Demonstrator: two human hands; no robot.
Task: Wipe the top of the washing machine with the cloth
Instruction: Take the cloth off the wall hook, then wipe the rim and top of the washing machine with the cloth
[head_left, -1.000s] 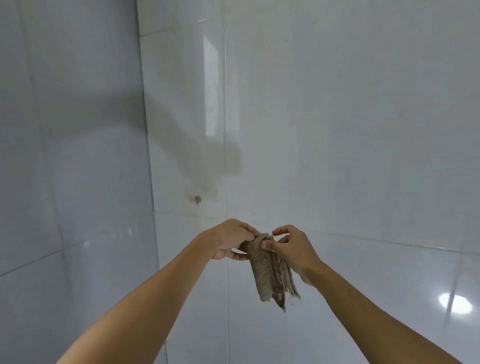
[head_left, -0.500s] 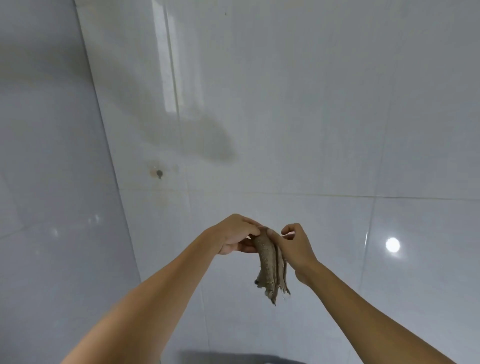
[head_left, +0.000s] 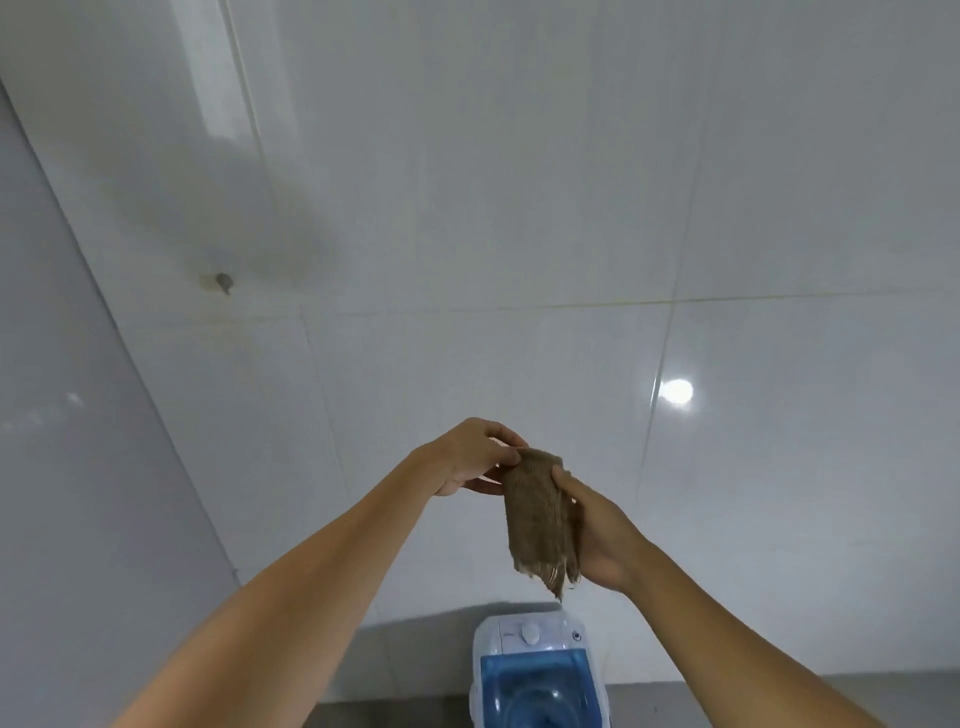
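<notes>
My right hand (head_left: 597, 525) now lies flat along the side of the cloth (head_left: 543, 519), fingers stretched up its length and the thumb pressing near the top edge; half a second ago it only nipped the top corner with thumb and forefinger. My left hand (head_left: 475, 457) pinches the upper left corner between thumb and fingertips, much as before. Between them the cloth has opened from a narrow twisted strip into a broader brown panel, hanging with its frayed hem downward. I judge I am folding or flattening it into a pad fit for wiping.

Farther out, the view has dropped. The white tiled wall (head_left: 519, 208) fills most of the scene, with its small rusty peg (head_left: 223, 282) higher and to the left, but the washing machine (head_left: 537, 670) has now come in at the bottom edge: white body, a control knob, a blue translucent lid. It stands well below the cloth, apart from it. So wiping has not begun; the cloth is in the air, and I take the next step to be bringing it down onto the top.
</notes>
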